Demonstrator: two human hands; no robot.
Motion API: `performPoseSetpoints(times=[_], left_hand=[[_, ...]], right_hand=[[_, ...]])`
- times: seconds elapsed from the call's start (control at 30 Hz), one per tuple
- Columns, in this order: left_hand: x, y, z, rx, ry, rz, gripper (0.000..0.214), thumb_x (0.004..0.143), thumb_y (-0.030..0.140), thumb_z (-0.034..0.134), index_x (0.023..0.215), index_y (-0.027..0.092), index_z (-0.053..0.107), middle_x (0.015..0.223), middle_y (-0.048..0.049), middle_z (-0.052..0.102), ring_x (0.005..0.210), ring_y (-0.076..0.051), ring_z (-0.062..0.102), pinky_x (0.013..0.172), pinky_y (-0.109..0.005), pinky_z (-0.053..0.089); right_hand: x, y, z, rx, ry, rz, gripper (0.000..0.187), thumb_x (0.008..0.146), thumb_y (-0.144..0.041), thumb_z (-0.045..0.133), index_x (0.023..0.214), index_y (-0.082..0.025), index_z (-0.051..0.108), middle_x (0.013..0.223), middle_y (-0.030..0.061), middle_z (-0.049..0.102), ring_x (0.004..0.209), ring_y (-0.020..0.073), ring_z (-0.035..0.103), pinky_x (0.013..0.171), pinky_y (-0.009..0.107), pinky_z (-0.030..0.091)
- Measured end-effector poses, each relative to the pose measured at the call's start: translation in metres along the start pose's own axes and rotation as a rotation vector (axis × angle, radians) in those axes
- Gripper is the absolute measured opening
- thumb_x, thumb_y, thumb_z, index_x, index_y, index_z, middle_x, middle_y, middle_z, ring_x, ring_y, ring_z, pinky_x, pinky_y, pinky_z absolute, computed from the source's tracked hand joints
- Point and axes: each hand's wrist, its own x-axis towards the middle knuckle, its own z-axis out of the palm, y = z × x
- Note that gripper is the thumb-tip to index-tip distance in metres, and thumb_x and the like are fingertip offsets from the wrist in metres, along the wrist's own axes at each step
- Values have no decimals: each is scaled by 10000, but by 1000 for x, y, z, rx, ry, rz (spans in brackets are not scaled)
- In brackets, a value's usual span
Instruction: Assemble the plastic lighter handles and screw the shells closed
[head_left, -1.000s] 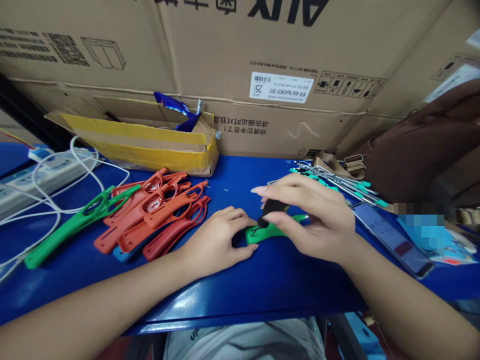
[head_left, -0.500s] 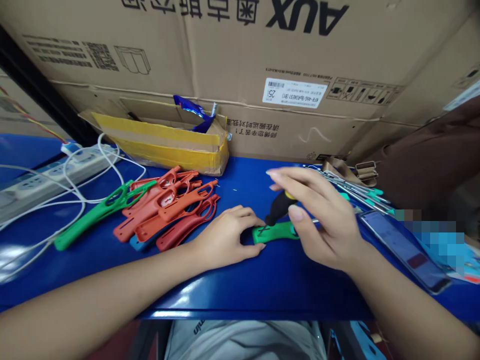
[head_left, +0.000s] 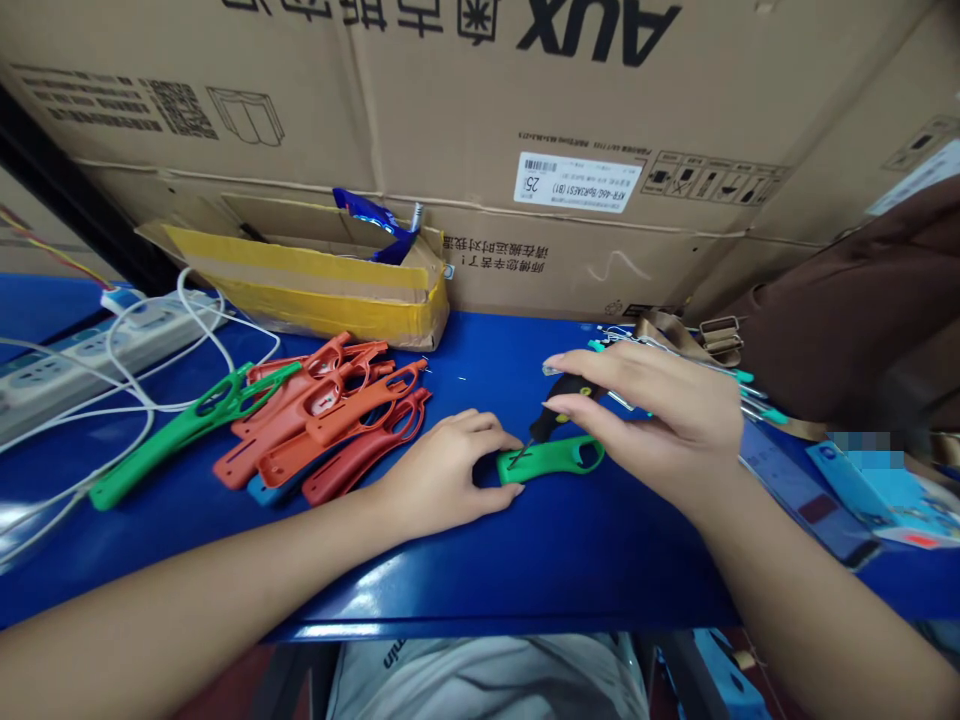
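Note:
My left hand point(head_left: 454, 475) rests on the blue table, its thumb and fingers closed round the left end of a green plastic lighter casing point(head_left: 551, 459). The casing lies flat, with a slot at that end and a trigger loop at its right. A black and yellow screwdriver point(head_left: 551, 415) leans over it, the tip at the slotted end. My right hand point(head_left: 660, 425) grips the screwdriver's handle between thumb and fingers, partly hiding it. Left of my left hand lie several red and orange casings point(head_left: 322, 425) in a pile, with another green casing point(head_left: 180, 445) beside them.
A yellow-edged cardboard box point(head_left: 322, 300) stands behind the pile. White cables and a power strip point(head_left: 90, 350) lie at the left. To the right are a phone point(head_left: 806, 500), a light-blue box point(head_left: 877, 490) and thin metal rods point(head_left: 754, 405). A large carton point(head_left: 465, 120) closes off the back.
The view has shifted slightly. My right hand has turned and moved a little right on the screwdriver, uncovering the casing's right end. My left hand keeps its hold on the casing.

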Motion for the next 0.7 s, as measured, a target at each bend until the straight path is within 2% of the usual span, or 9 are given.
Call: performPoseSetpoints(times=[0.07, 0.13, 0.2, 0.27, 0.33, 0.43, 0.5, 0.6, 0.7], left_hand=[[0, -1, 1, 9, 4, -3, 264, 830, 276, 754, 1075, 189, 705, 996, -54, 691, 950, -235, 628, 888, -388, 522], [-1, -1, 2, 18, 7, -15, 293, 831, 280, 750, 1102, 182, 699, 1020, -70, 690, 985, -253, 627, 909, -406, 522], [-1, -1, 2, 22, 2, -26, 314, 834, 285, 745, 1125, 180, 692, 1052, -81, 688, 1014, -265, 628, 929, -420, 521], [-1, -1, 2, 21, 3, -23, 302, 841, 287, 737, 1122, 184, 693, 1050, -80, 685, 1000, -260, 632, 912, -414, 527], [-1, 0, 2, 27, 5, -20, 288, 845, 286, 734, 1113, 186, 697, 1011, -70, 678, 955, -247, 633, 865, -395, 537], [-1, 1, 1, 38, 6, -20, 253, 850, 287, 734, 1077, 183, 700, 981, -64, 668, 942, -244, 626, 852, -392, 536], [-1, 1, 1, 36, 4, -24, 237, 856, 290, 731, 1066, 186, 700, 1005, -66, 670, 967, -250, 625, 880, -405, 531], [-1, 0, 2, 47, 12, -27, 261, 848, 293, 743, 1086, 196, 696, 1024, -65, 675, 973, -254, 632, 887, -415, 531], [-1, -2, 4, 65, 16, -13, 260, 843, 297, 755, 1077, 201, 697, 1029, -63, 678, 982, -256, 637, 893, -416, 529]], right_hand=[[0, 0, -1, -53, -67, -40, 288, 980, -234, 614, 1263, -210, 664, 1100, 84, 761, 969, 192, 718, 875, 303, 582], [0, -1, -4, 24, -237, -77, 394, 1019, -163, 483, 1406, -197, 548, 1298, 97, 689, 1185, 193, 653, 993, 324, 546], [1, -3, -5, 88, -314, -86, 402, 1020, -134, 461, 1412, -200, 527, 1328, 87, 664, 1229, 177, 625, 1023, 312, 528], [1, -6, -5, 52, -240, -59, 282, 1002, -217, 573, 1281, -202, 612, 1158, 71, 719, 1074, 173, 683, 950, 287, 556], [1, -7, -3, -34, -145, -35, 268, 956, -321, 668, 1186, -184, 652, 1054, 78, 736, 987, 197, 703, 913, 306, 571], [0, -7, -1, -21, -177, 16, 359, 997, -253, 584, 1344, -162, 580, 1290, 122, 686, 1197, 232, 652, 1036, 358, 526], [1, -5, -2, 115, -239, 59, 453, 1007, -151, 512, 1457, -201, 494, 1375, 86, 650, 1264, 201, 618, 1082, 349, 498], [0, -4, 0, 184, -166, 77, 392, 974, -170, 607, 1360, -236, 592, 1174, 34, 736, 1081, 167, 690, 985, 294, 544], [-1, -7, 6, 31, -53, 45, 301, 941, -260, 685, 1231, -184, 659, 1080, 68, 739, 992, 184, 689, 930, 299, 554]])
